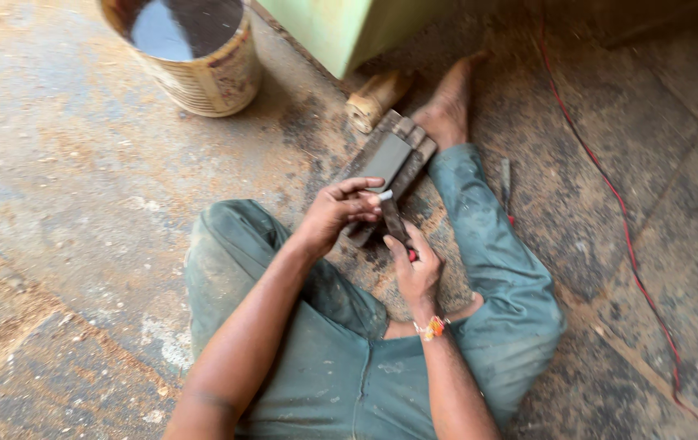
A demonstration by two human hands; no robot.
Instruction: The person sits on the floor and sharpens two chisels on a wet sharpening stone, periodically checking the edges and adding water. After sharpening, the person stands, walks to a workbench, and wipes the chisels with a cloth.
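Over sharpening stone (387, 160): left hand (334, 213) presses blade (392, 216), right hand (416, 269) grips handle.

Person seated, viewed from above. Left arm enters from the lower left, forearm bare, elbow bent, reaching forward over the left knee. Left hand (339, 210) is palm-down with fingers (363, 187) curled and fingertips drawn together in a pinching grip. Right arm enters from the bottom centre, forearm upright in view, a beaded band around the wrist. Right hand (416, 265) lies just beside and below the left, fingers folded in a closed grip, thumb extended forward. Legs bent, the right bare foot (449, 102) stretched ahead.
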